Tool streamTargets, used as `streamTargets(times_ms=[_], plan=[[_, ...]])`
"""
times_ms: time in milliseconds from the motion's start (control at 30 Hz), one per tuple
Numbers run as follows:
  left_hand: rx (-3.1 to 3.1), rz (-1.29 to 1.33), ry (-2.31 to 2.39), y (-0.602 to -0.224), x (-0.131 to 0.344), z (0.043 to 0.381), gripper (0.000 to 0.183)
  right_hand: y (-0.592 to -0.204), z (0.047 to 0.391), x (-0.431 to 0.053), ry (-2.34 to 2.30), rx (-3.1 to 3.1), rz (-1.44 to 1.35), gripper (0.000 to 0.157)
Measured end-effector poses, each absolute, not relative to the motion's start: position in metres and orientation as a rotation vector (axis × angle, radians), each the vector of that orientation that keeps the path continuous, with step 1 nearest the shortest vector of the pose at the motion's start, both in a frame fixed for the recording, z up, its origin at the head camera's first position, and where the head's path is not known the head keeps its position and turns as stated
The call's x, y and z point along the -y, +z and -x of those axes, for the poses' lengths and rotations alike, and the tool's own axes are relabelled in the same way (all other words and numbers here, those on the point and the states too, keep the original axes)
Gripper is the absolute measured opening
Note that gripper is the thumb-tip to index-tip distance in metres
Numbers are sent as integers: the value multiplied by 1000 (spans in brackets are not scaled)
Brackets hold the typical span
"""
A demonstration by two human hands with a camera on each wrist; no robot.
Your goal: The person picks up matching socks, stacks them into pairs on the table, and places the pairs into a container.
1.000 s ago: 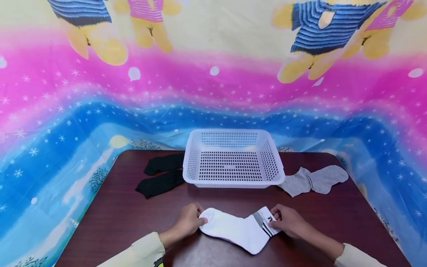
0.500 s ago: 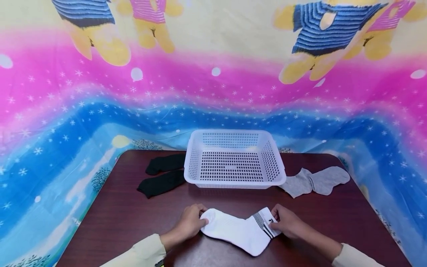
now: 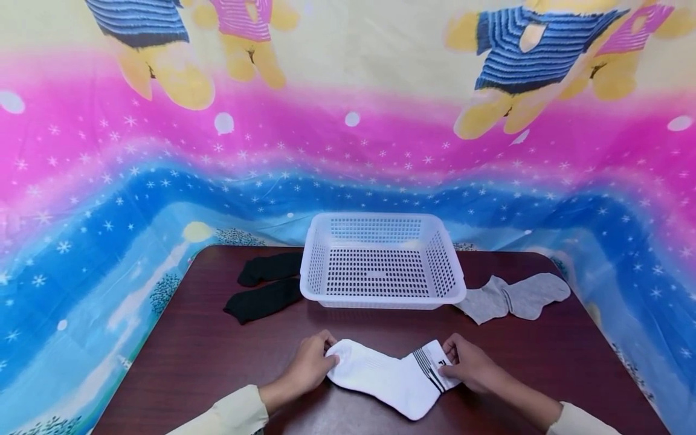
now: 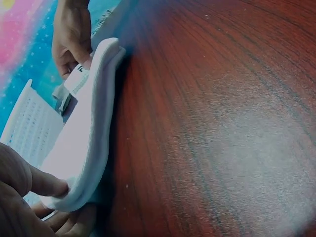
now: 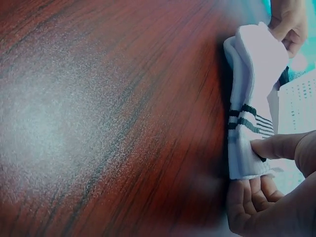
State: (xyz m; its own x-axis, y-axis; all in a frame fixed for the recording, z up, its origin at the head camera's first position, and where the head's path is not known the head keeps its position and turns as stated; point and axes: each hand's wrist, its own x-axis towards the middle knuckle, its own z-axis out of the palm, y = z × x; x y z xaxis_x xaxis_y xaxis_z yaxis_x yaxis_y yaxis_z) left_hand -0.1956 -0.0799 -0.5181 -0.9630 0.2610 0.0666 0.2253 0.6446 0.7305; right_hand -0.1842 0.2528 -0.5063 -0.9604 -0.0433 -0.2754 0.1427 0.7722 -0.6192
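A pair of white socks (image 3: 388, 374), laid one on the other, stretches between my hands near the front of the table. Black stripes and a small dark logo mark the cuff end. My left hand (image 3: 310, 362) pinches the toe end, thumb on top and fingers underneath. At the cuff, my right hand (image 3: 470, 364) pinches the fabric in the same way. The two layers (image 5: 244, 89) show along the edge in the right wrist view. In the left wrist view the white socks (image 4: 94, 123) look slightly raised along their edge over the tabletop.
Behind the white socks stands a white plastic basket (image 3: 380, 300) with nothing in it. Two black socks (image 3: 263, 300) lie left of it, their ends behind its side. Grey socks (image 3: 511, 296) lie to its right. A patterned cloth (image 3: 348, 151) hangs behind the dark wooden table (image 3: 190, 362).
Both hands keep their pinch on the white socks, which stay almost in place. The whole view has shifted very slightly.
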Motion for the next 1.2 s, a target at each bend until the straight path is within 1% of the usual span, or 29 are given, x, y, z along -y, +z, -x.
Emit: streamTargets(times_ms=[100, 233, 367, 533, 667, 767, 1000, 1200], plan=[[-2771, -419, 1299, -517, 81, 197, 16, -505, 184, -254, -1006, -2668, -77, 35], [-2740, -407, 1308, -516, 81, 198, 15, -502, 184, -257, -1057, -2607, -16, 29], [-2670, -373, 1347, -514, 83, 199, 14, -499, 184, -260, -1146, -2522, 77, 28], [-2455, -299, 1505, -505, 88, 201, 13, -495, 184, -265, -1334, -2311, 72, 33], [-2270, -200, 1598, -495, 91, 202, 16, -489, 184, -268, -1443, -2164, 56, 39], [-2177, -145, 1616, -485, 94, 203, 18, -484, 185, -269, -1489, -2112, 92, 40], [-2093, -148, 1654, -467, 102, 209, 22, -472, 187, -269, -1552, -2056, 172, 38], [-2088, -144, 1653, -445, 107, 215, 25, -452, 189, -267, -1492, -2093, 134, 40]])
